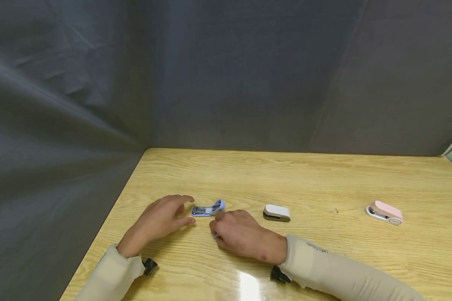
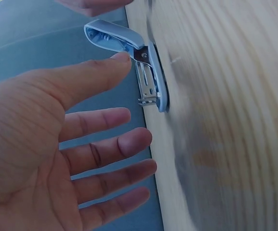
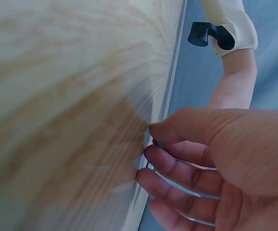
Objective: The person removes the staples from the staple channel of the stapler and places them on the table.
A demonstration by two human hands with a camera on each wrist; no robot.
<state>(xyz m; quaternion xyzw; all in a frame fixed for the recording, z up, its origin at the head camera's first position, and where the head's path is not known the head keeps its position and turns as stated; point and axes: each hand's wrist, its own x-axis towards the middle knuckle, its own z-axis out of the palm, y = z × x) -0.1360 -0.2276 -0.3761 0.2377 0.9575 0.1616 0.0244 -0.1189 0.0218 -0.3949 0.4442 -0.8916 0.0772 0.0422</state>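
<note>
A light blue stapler [image 1: 208, 209] lies on the table with its top arm swung up and back, baring the metal staple channel. In the left wrist view, the raised cover of the blue stapler [image 2: 112, 36] tilts away from its base. My left hand [image 1: 163, 219] hovers just left of it, fingers spread and holding nothing. Just in front of the stapler's hinge end, my right hand [image 1: 241, 234] is low over the table. Its thumb and index finger pinch a small metallic piece [image 3: 159, 143], mostly hidden by the fingers; its kind is unclear.
A white stapler [image 1: 276, 212] with a dark base sits right of my right hand. Farther right lies a pink and white stapler [image 1: 385, 212]. The wooden table [image 1: 305, 175] meets dark grey curtains [image 1: 248, 83] at the back and left.
</note>
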